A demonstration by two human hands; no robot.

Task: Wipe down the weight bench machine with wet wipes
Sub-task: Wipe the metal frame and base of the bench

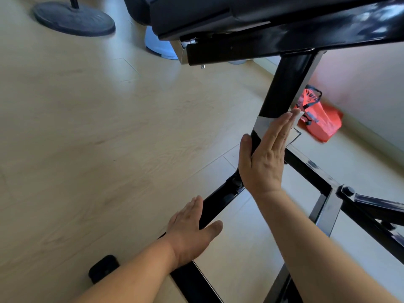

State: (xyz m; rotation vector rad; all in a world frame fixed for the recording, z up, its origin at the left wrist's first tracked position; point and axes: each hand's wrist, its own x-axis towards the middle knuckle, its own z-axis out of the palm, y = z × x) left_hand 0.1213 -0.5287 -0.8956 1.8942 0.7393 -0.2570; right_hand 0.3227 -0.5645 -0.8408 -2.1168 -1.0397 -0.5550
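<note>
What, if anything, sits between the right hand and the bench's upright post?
Only a white wipe, showing past the fingertips of the right hand, seems to lie between its flat fingers and the upright post. Nothing else visible blocks it. The left hand rests on the floor bar.

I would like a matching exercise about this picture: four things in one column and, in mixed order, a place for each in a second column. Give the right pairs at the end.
Things
1. right hand
2. left hand
3. orange bag
4. round dark base

Places
A. on the floor, at the top left of the picture
B. flat against the upright black post
C. on the floor beside the wall
D. resting on the low black bar

Pairs: 1-B, 2-D, 3-C, 4-A
</note>
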